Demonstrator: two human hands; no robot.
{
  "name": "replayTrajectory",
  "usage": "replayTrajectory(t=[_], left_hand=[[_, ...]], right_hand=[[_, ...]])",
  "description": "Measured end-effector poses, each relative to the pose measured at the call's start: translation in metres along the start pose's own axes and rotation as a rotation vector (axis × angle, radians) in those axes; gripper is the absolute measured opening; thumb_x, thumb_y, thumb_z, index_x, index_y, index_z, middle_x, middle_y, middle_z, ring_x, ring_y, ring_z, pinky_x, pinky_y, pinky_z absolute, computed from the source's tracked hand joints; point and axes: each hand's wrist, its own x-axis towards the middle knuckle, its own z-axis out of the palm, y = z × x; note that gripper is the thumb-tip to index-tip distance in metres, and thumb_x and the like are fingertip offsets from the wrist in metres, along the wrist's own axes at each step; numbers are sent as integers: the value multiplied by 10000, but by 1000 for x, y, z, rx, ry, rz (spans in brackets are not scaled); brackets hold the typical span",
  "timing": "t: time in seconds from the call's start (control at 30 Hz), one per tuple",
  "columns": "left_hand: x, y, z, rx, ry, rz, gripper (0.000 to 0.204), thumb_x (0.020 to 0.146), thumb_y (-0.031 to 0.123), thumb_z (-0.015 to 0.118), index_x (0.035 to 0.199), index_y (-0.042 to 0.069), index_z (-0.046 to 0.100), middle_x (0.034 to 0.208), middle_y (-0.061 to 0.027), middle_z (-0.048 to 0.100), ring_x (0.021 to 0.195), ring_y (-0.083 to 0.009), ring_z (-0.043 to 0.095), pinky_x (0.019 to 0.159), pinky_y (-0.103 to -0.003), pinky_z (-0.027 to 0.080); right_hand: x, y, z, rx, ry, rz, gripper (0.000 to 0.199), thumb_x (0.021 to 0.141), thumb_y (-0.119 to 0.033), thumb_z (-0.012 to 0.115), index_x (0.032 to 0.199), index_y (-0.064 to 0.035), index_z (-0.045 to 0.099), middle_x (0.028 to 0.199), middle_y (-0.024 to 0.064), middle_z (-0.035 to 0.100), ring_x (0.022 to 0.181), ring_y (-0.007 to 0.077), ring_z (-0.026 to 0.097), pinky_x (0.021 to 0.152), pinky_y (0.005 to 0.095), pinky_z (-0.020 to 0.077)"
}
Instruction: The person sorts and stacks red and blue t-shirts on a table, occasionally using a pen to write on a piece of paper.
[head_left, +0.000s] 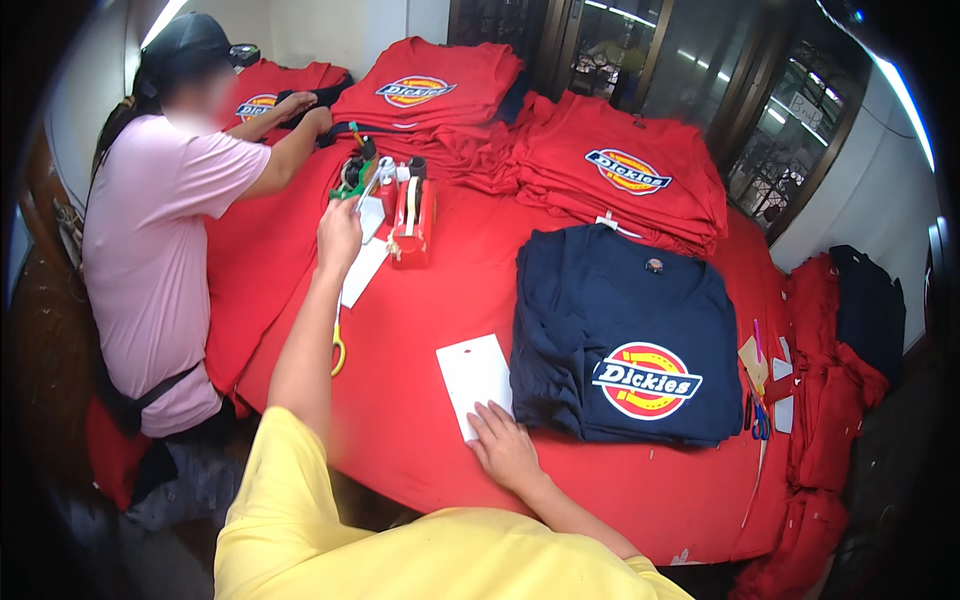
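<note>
My left hand [340,238] reaches forward with its fingers closed at a cluster of small tools. A thin silvery piece [372,182] shows at its fingertips, too small to name. Green-handled tools [356,172] lie just beyond, and a red tape dispenser [410,225] stands to their right. My right hand [502,448] rests flat, fingers apart, on the lower edge of a white card [474,380] with a small hole near its top. Beside the card lies a stack of navy T-shirts [570,340] with a printed chest emblem.
Red T-shirts [680,165] are stacked at the back of the red-covered table [450,290]. Yellow-handled scissors [339,355] lie by my left forearm; blue-handled scissors [761,422] lie at the right. A co-worker in pink [150,260] handles shirts at the far left.
</note>
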Motion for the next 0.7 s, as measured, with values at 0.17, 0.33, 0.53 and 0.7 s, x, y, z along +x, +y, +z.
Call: replayTrajectory(t=[0.17,0.33,0.53,0.7], left_hand=[[82,4,59,386,-204,217,194,853,47,537,958,-9,691,1061,-169,603,979,-328,623,817,-445,541],[112,18,102,505,-255,289,138,826,77,589,833,5,706,1101,-122,597,1026,-301,607,845,-405,549],[115,40,118,315,-292,342,784,821,229,701,1502,186,316,1559,-166,248,1404,-405,290,1106,-576,271],[-7,96,56,-283,-246,248,312,922,211,611,1166,23,559,1098,-218,578,1009,-398,576,826,-445,467]], right_hand=[[5,2,-4,25,19,61,495,846,-438,665,1214,-109,626,1411,215,446,1324,458,386,865,465,529],[11,-11,-19,2,-104,180,613,827,-563,640,1246,-117,608,1447,283,372,1036,409,568,724,415,568],[13,-6,-19,122,103,81,430,918,-341,612,1249,-68,595,1432,167,457,1195,332,570,753,363,573],[-9,15,-95,378,618,-30,218,872,-55,622,1070,32,654,1101,180,680,1022,331,669,846,420,534]])
